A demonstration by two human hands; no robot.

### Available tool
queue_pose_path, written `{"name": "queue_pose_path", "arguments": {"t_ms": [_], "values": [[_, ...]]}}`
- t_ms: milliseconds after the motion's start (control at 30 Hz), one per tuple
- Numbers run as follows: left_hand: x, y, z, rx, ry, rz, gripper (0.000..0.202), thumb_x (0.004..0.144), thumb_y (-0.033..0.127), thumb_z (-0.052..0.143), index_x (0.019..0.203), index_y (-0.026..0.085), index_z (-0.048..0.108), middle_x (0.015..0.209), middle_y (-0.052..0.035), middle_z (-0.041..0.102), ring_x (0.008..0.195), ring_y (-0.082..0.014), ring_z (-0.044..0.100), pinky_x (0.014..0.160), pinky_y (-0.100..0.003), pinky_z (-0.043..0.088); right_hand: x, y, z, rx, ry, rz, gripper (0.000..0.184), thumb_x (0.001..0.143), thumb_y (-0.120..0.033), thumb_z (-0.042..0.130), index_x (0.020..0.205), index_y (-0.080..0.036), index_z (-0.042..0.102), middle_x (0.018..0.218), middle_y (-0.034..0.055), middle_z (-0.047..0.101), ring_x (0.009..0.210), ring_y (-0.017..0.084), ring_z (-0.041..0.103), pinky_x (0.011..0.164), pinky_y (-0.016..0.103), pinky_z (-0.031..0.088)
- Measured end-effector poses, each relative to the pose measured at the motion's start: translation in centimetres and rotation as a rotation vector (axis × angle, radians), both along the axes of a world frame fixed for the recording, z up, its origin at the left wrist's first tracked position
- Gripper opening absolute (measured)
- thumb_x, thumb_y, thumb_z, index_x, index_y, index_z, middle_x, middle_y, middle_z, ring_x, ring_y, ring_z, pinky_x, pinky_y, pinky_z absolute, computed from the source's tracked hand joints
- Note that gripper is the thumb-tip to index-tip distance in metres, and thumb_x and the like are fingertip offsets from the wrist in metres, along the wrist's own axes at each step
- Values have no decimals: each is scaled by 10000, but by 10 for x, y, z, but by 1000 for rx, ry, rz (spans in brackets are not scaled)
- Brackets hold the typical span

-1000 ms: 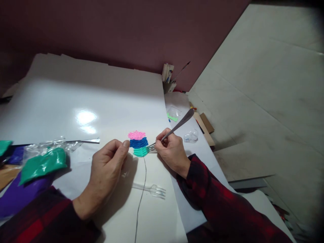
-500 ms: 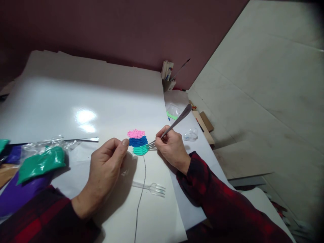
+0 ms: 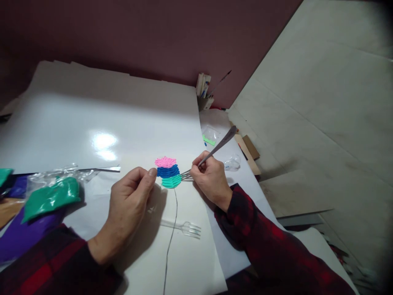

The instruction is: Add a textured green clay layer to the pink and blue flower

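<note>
A small clay shape [image 3: 167,172] in pink, blue and teal layers lies on a white glossy sheet [image 3: 92,123], atop a thin drawn line. My right hand [image 3: 211,178] is closed round a metal fork [image 3: 215,149], its tines resting at the shape's right edge. My left hand [image 3: 130,205] rests on the sheet with fingers curled, thumb and forefinger pinched together just left of the shape; what they hold is hidden.
A clear plastic fork [image 3: 182,228] lies on the sheet below the shape. Bags of teal clay [image 3: 50,197] and purple clay [image 3: 24,233] sit at the left. A brush holder [image 3: 204,94], small plastic bags [image 3: 231,163] and cardboard pieces [image 3: 248,153] lie at the right.
My right hand and the metal fork have shifted slightly to the right, the tines drawing back from the teal layer. The left hand stays put.
</note>
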State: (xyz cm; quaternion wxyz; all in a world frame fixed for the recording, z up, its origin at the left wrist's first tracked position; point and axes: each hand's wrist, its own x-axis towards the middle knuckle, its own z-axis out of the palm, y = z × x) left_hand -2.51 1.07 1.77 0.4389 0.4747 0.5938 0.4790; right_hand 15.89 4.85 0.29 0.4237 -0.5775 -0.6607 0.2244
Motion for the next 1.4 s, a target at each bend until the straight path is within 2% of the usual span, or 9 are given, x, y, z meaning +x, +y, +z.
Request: {"name": "queue_pose_path", "arguments": {"t_ms": [267,433,600,1133,1400], "values": [[-1,0,0,-5,-34,2,378,825,361,602,527,195,440,486,38,439,482,-111,391,425,-229,321,-2,-18,8,64,121,-138,80,735,-143,556,745,-205,507,513,-75,456,426,80,454,417,201,366],[-1,0,-1,-6,-38,-4,385,835,356,597,527,192,436,470,45,419,474,-106,373,434,-230,313,-10,-35,1,-30,140,-46,65,752,-146,555,750,-199,516,511,-75,459,414,70,446,405,193,363],[-2,-1,1,-14,-31,-6,390,835,364,600,527,190,434,466,51,397,468,-104,358,437,-232,308,-13,-34,-4,-60,135,-3,60,752,-143,549,747,-192,515,522,-72,463,419,65,448,403,188,363],[-1,0,1,-2,-9,-8,397,834,350,597,516,190,422,466,45,443,482,-106,395,437,-222,325,-12,-32,-5,-57,70,24,52,756,-130,531,746,-179,520,539,-63,488,438,67,489,434,188,387],[-1,-1,1,-7,-17,-8,391,840,347,598,525,181,436,460,57,415,462,-87,377,427,-205,313,-11,-31,-4,-36,35,-30,59,745,-117,525,740,-175,520,540,-63,486,441,66,475,451,195,397]]}}
